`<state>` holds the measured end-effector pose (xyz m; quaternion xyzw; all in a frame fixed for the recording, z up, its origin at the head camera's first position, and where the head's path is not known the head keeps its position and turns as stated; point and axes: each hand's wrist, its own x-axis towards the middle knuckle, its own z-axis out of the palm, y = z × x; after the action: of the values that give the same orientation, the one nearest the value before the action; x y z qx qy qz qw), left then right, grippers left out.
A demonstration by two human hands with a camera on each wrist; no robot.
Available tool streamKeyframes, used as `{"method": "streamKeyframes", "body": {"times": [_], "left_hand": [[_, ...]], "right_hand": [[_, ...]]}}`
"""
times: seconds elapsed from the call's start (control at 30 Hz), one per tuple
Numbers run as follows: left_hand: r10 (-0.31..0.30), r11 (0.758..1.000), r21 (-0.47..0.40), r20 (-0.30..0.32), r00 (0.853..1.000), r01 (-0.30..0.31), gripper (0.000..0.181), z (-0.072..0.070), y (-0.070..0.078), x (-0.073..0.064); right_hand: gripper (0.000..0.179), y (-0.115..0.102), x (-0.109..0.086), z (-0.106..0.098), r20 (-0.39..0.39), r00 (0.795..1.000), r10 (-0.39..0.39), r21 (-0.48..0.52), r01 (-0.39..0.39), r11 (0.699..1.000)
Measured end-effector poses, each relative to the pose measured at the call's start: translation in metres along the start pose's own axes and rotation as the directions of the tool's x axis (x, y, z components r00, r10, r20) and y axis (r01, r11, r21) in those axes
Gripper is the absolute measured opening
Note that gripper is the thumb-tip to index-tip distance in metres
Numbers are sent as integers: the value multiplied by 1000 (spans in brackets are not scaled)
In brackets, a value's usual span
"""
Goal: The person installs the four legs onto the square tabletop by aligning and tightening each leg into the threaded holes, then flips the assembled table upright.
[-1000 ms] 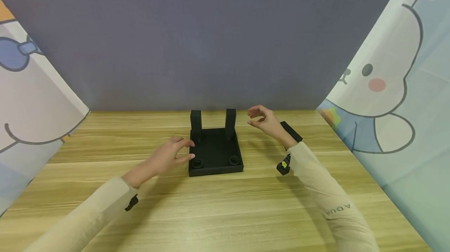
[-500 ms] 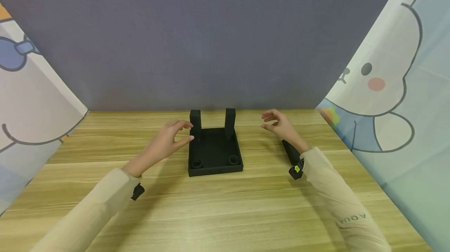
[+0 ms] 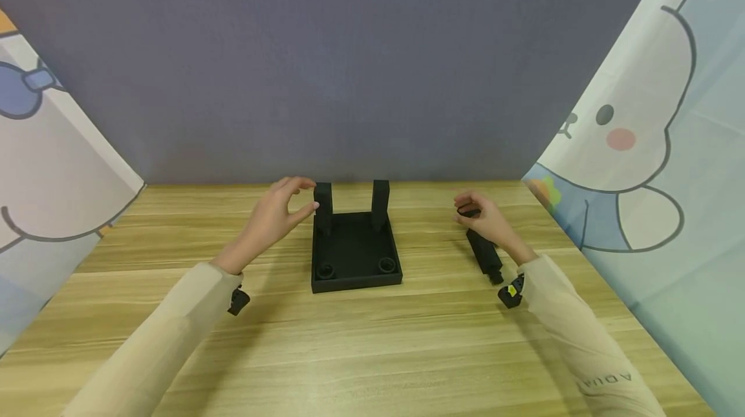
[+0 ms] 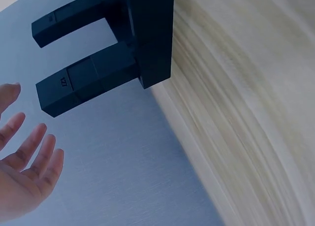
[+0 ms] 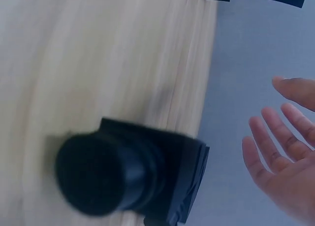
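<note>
On the wooden table stands a black square tray-like stand [image 3: 356, 284] with two upright posts at its back. My left hand [image 3: 271, 220] is raised beside the left post [image 3: 324, 203], thumb and fingers apart and loosely curved. The left wrist view shows that post [image 4: 88, 78] just off the fingertips, with nothing in the hand. To the right lies a long black blocky object [image 3: 484, 253]; its round, thick end [image 5: 91, 174] is close in the right wrist view. My right hand [image 3: 491, 220] hovers over its far end, fingers spread and loosely curved, holding nothing.
The right post [image 3: 381, 200] rises between the hands. Small round rings [image 3: 387, 266] sit in the stand's front corners. A grey panel [image 3: 337, 68] closes off the table's back; printed cloth [image 3: 623, 210] borders the sides. Black wrist devices [image 3: 237, 300] hang under both sleeves.
My left hand has moved from the stand's front left corner back to the left post's top. My right hand has shifted right and slightly nearer, over the black object. Stand and object stay put.
</note>
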<state>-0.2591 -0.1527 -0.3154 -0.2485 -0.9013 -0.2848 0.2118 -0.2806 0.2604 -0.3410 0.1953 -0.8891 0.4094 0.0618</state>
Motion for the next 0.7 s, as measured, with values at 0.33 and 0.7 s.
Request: {"method": "streamKeyframes", "body": {"times": [0.33,0.7], "left_hand": [[-48,998,-25,36,998,49,44,2,-6,13],[-120,990,-58,129,984,128,49,10,-12,23]], "right_hand": [[36,16,-12,-9,-13,1000,-6,-77,4,997],[38,18,-25,-15,-3,997,74,-187,-73,980]]}}
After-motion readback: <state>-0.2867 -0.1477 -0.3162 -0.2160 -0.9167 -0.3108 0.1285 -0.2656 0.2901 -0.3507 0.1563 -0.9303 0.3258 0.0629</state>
